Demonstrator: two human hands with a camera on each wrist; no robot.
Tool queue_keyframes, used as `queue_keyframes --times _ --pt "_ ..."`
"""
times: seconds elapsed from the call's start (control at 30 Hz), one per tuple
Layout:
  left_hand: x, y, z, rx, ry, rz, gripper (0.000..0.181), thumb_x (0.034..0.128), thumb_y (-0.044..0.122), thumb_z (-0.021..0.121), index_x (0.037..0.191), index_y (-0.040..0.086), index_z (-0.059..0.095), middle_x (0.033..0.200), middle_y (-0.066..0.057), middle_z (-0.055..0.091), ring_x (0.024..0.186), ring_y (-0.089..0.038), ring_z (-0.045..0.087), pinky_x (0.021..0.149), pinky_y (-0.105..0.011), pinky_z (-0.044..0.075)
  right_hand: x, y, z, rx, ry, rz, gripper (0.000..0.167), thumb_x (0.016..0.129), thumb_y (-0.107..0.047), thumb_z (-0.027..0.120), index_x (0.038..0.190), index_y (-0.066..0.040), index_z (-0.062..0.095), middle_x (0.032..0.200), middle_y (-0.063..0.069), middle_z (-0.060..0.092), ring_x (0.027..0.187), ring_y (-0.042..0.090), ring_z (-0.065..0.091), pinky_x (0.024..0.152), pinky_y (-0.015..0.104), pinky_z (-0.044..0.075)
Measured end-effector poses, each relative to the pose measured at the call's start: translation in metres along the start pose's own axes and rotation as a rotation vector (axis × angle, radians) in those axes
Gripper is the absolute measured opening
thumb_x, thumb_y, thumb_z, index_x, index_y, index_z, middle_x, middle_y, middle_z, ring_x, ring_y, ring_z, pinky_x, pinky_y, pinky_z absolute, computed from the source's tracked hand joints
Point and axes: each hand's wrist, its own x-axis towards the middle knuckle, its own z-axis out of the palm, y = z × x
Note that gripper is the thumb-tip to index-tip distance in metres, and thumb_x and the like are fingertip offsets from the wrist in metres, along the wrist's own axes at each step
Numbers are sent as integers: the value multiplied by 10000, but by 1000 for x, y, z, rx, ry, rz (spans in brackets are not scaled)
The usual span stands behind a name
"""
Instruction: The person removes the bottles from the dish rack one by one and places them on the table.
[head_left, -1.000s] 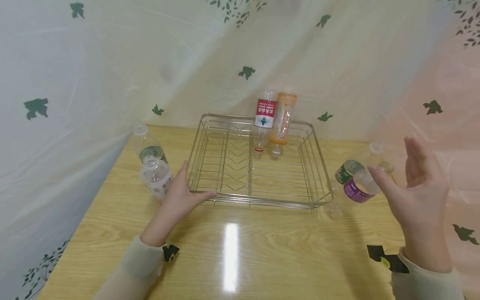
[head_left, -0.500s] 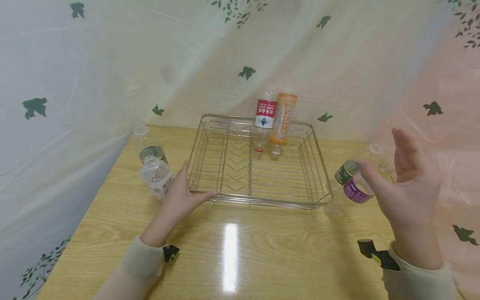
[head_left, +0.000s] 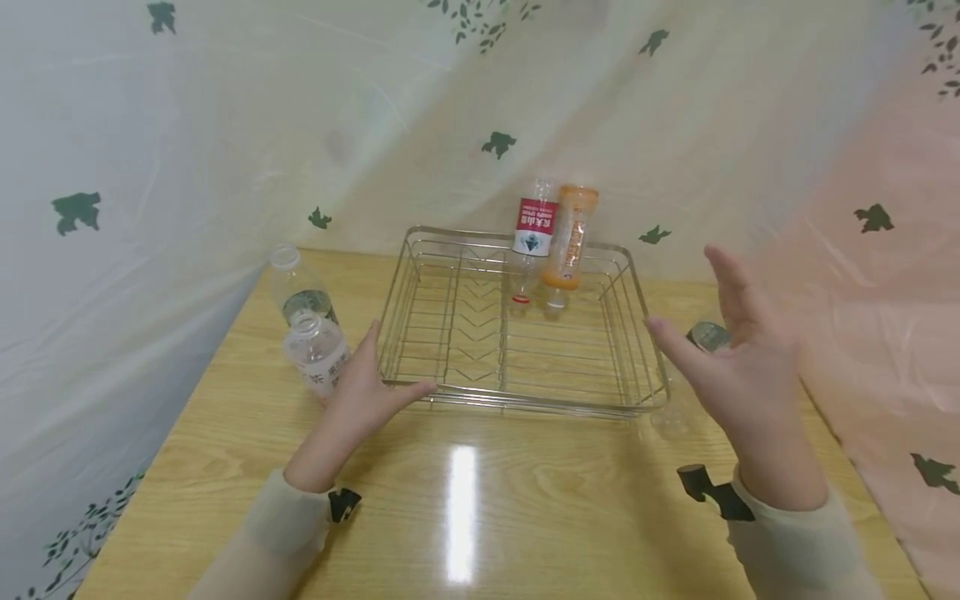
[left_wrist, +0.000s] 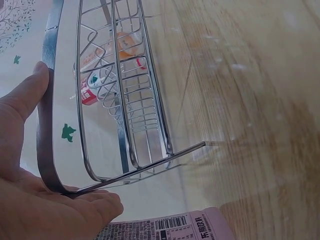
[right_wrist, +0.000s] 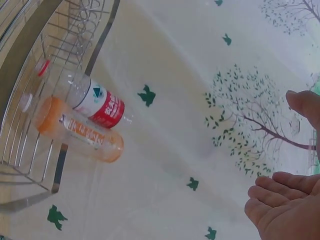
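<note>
Metal wire basket, round-cornered, holds two slanted plastic bottles.

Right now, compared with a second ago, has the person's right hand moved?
Yes: in the head view, the right hand has moved left, closer to the wire rack.

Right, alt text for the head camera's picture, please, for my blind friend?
A left hand touches the near left corner of a wire rack, and an open right hand hovers by its right side. Two bottles lean neck down against its far rim; other bottles flank it.
</note>
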Motion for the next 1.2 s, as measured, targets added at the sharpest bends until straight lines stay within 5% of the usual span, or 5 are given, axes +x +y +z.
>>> queue_keyframes --times 0.07,0.23,0.43,0.7,1.2 --pt "0 0 0 4 0 1 1391 690 646 852 1632 74 5 1638 -242 169 1470 -446 218 1167 -594 248 3 6 4 -42 -4 -23 821 717 168 818 1459 -48 541 1453 125 546 1413 228 418 1144 331 355" --pt "0 1 0 8 -1 -4 1401 679 663 846 1633 78 3 1639 -241 164 1471 -448 214 1166 -598 246 9 22 13 -200 -36 -1 804 758 -85 910 1473 -98 542 1441 5 571 1376 133 452 1120 307 388" --pt "0 1 1 24 -2 1 1401 685 677 833 1631 70 -2 1636 -252 160 1468 -457 214 1164 -603 246 16 27 22 -201 -102 169 799 843 -351 856 1518 -142 484 1509 -62 493 1381 77 421 1121 292 378" --pt "0 4 0 40 -1 1 1388 700 666 832 1627 49 4 1636 -255 156 1469 -456 213 1170 -598 236 28 32 33 -162 -162 276 855 872 -451 800 1552 -109 409 1554 11 436 1421 91 360 1159 330 325" --pt "-1 2 1 33 3 -4 1398 685 677 835 1630 65 6 1637 -248 161 1467 -454 219 1165 -603 244 54 46 53 -271 -244 395 1023 843 -637 731 1588 -73 316 1593 99 367 1455 247 332 1161 488 327"
